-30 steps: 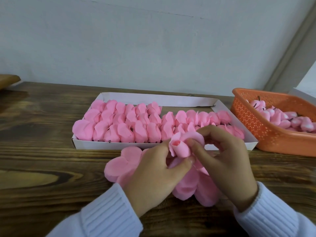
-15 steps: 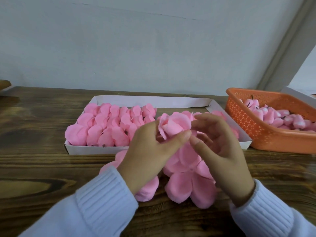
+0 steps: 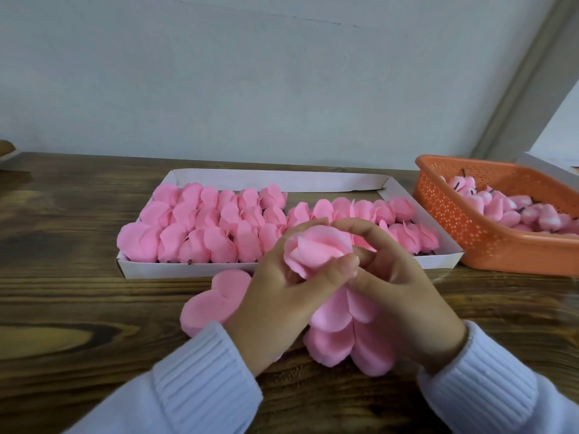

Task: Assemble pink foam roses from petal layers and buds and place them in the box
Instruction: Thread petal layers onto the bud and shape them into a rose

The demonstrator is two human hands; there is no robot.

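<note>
My left hand (image 3: 279, 302) and my right hand (image 3: 404, 296) together hold a pink foam rose (image 3: 316, 249) just above the table, in front of the white box (image 3: 294, 180). The left thumb and fingers pinch its petals from below. Fingers of the right hand curl over its top and right side. Under my hands lies a pile of loose pink petal layers (image 3: 216, 305), partly hidden. Finished pink roses (image 3: 200, 233) fill the box in rows. Pink buds (image 3: 513, 211) lie in an orange basket (image 3: 488, 249) at the right.
The wooden table (image 3: 78, 277) runs back to a pale wall. A white box edge (image 3: 545, 166) shows behind the basket. A brown object (image 3: 6, 148) sits at the far left edge.
The petals have closed up around the bud into a rounder rose. My right fingers moved from beside the rose onto its top, and both hands drew slightly nearer to me.
</note>
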